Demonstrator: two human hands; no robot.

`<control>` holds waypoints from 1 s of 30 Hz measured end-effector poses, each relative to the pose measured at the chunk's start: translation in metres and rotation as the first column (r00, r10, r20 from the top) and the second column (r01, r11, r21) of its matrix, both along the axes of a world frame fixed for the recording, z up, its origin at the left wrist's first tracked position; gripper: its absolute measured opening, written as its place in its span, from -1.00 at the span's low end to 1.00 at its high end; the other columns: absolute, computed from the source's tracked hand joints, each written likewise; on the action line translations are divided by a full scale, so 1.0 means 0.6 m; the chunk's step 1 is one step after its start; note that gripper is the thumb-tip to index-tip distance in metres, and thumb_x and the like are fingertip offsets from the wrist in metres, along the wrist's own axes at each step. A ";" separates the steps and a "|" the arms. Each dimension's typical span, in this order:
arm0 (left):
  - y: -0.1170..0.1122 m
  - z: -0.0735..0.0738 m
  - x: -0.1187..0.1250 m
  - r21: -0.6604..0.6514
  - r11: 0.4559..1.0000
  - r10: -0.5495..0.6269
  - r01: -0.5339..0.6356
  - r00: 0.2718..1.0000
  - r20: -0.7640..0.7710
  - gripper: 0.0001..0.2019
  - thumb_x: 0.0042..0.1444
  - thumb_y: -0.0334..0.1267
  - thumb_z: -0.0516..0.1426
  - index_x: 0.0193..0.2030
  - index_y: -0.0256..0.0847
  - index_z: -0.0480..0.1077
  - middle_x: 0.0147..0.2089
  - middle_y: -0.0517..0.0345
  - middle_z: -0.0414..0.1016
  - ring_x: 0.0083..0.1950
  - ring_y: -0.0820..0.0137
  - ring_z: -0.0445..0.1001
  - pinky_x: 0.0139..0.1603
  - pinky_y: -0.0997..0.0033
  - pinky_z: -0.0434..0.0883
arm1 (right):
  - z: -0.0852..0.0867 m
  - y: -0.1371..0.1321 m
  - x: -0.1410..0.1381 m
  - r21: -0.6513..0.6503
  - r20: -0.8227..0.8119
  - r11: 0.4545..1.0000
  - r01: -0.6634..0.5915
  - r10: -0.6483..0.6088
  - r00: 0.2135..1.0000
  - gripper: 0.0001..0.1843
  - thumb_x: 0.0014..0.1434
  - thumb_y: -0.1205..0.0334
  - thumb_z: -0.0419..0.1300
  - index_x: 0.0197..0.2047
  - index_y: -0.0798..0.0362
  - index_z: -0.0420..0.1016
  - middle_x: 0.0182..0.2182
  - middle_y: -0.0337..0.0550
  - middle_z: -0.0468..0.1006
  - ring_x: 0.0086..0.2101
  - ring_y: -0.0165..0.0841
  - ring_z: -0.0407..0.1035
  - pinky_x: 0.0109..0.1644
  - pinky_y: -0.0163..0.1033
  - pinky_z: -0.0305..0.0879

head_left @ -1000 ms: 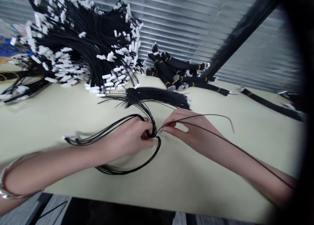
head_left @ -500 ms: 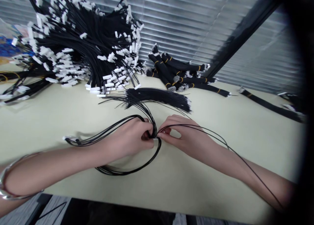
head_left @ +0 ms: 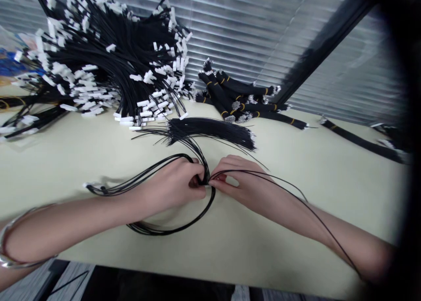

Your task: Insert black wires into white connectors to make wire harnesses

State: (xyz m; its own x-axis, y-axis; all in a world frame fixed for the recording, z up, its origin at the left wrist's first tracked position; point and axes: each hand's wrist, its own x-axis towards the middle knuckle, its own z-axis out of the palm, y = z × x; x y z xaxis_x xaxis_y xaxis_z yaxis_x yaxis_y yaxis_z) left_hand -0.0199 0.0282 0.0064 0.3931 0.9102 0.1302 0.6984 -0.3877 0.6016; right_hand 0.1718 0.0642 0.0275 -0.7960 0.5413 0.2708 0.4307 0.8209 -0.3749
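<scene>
My left hand (head_left: 180, 182) is closed around several black wires (head_left: 197, 226), which loop below it and run out to the left. A small white connector (head_left: 207, 184) shows at its fingertips. Close on the right, my right hand (head_left: 233, 176) pinches thin black wires (head_left: 279, 178) between thumb and forefinger, their ends at the connector. Those wires trail back over my right forearm. Whether their tips are inside the connector cannot be seen. Behind both hands lies a loose bundle of cut black wires (head_left: 213, 131) with bare metal ends.
A large heap of black cables with white connectors (head_left: 118, 55) stands at the back left. Black wire bundles tied with yellow bands (head_left: 243, 95) are piled at the back middle, before the blinds (head_left: 237, 33). One more bundle (head_left: 362, 141) lies at the right. The table (head_left: 263, 248) ends in front.
My right hand has shifted slightly left and down, closer to the connector. The wires trailing over my right forearm have moved a little. The left hand keeps its place.
</scene>
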 end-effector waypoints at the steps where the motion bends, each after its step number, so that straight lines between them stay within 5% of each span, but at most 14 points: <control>1: 0.000 0.000 0.000 0.002 1.000 0.000 0.000 1.000 0.000 -0.96 -0.07 -0.37 0.09 -0.49 -0.21 0.33 -0.55 0.36 0.24 -0.53 0.55 0.18 -0.51 0.53 0.09 | -0.001 0.001 -0.001 -0.014 -0.004 1.000 -0.009 0.009 1.000 -0.87 0.23 0.31 0.11 -0.36 0.03 0.41 -0.42 -0.24 0.45 -0.35 -0.38 0.31 -0.24 -0.29 0.19; 9: 0.000 -0.002 0.003 0.005 1.000 0.008 -0.008 1.000 0.009 -0.95 -0.08 -0.38 0.09 -0.51 -0.22 0.33 -0.57 0.35 0.23 -0.55 0.54 0.17 -0.52 0.53 0.07 | -0.001 0.002 -0.004 -0.228 -0.031 0.973 0.047 -0.055 0.998 -0.91 0.20 0.25 0.14 -0.34 0.01 0.43 -0.40 -0.24 0.47 -0.35 -0.38 0.34 -0.26 -0.30 0.23; 14: 0.001 -0.002 0.002 -0.004 1.000 0.006 -0.006 1.000 0.026 -0.94 -0.08 -0.36 0.10 -0.53 -0.21 0.30 -0.57 0.33 0.26 -0.55 0.53 0.19 -0.53 0.52 0.07 | 0.033 0.024 -0.015 -0.611 -0.193 0.791 0.032 -0.188 0.963 -0.85 0.23 0.18 0.10 -0.33 0.06 0.39 -0.52 -0.28 0.42 -0.49 -0.47 0.29 -0.42 -0.36 0.22; 19: 0.001 -0.003 -0.001 -0.026 1.000 -0.010 0.011 0.999 0.045 -0.96 -0.07 -0.36 0.11 -0.50 -0.19 0.34 -0.59 0.34 0.31 -0.57 0.52 0.22 -0.55 0.54 0.10 | 0.075 0.082 -0.069 -0.705 -0.351 0.699 -0.121 -0.196 0.916 -0.84 0.21 0.21 0.12 -0.26 0.12 0.42 -0.44 -0.22 0.46 -0.48 -0.51 0.31 -0.36 -0.36 0.28; 22: 0.002 -0.005 -0.001 -0.024 1.000 0.010 -0.009 0.999 0.047 -0.97 -0.08 -0.36 0.12 -0.50 -0.19 0.35 -0.60 0.33 0.33 -0.58 0.52 0.23 -0.56 0.54 0.11 | 0.097 0.100 -0.106 -0.647 -0.220 0.729 -0.224 0.103 0.970 -0.79 0.23 0.32 0.07 -0.12 0.08 0.47 -0.19 -0.15 0.51 -0.28 -0.46 0.39 -0.18 -0.33 0.33; 25: 0.003 -0.006 -0.001 -0.020 0.999 0.028 -0.027 0.998 0.052 -0.98 -0.10 -0.37 0.12 -0.50 -0.20 0.37 -0.58 0.32 0.36 -0.56 0.52 0.26 -0.55 0.55 0.12 | 0.117 0.102 -0.119 -0.474 -0.065 0.822 -0.316 0.326 0.943 -0.70 0.22 0.36 0.06 -0.02 0.00 0.46 -0.10 -0.21 0.52 -0.11 -0.41 0.39 -0.04 -0.26 0.31; 27: 0.003 -0.007 -0.002 -0.029 0.999 0.032 -0.030 0.998 0.055 -0.97 -0.09 -0.36 0.12 -0.50 -0.20 0.37 -0.58 0.34 0.37 -0.56 0.53 0.27 -0.56 0.57 0.12 | 0.127 0.107 -0.106 -0.334 -0.103 0.899 -0.285 0.266 0.958 -0.69 0.22 0.33 0.05 0.00 0.00 0.46 -0.12 -0.22 0.55 -0.11 -0.39 0.40 -0.02 -0.23 0.31; 30: 0.002 -0.009 -0.004 -0.043 0.999 0.035 -0.033 0.998 0.055 -0.96 -0.08 -0.33 0.13 -0.50 -0.19 0.37 -0.60 0.37 0.36 -0.58 0.55 0.27 -0.58 0.58 0.10 | 0.133 0.126 -0.057 -0.163 -0.065 0.986 -0.034 0.024 0.998 -0.74 0.22 0.18 0.06 -0.10 0.02 0.50 -0.19 -0.19 0.57 -0.19 -0.36 0.43 -0.12 -0.26 0.32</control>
